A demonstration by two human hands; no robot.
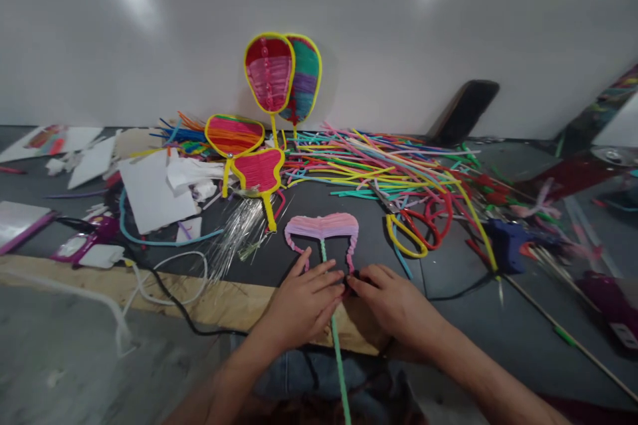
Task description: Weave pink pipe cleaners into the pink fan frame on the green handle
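Observation:
A half-woven pipe-cleaner fan lies at the table's front edge. Its top band is pink and lilac, twisted pink sides run downward, and a pale green stem crosses the middle and hangs over the edge. My left hand lies across the fan's lower part, its fingertips closed around the bottom of the outline near the stem; the thumb is hidden. Close beside it, my right hand pinches the lower right end of the pink outline. Red-and-yellow-handled scissors rest to the right, apart from both hands.
Finished yellow-rimmed fans lean on the wall. Behind my hands lies a pile of coloured pipe cleaners. Silver wires, white paper and a purple glue gun with cords are left; a blue tool is right.

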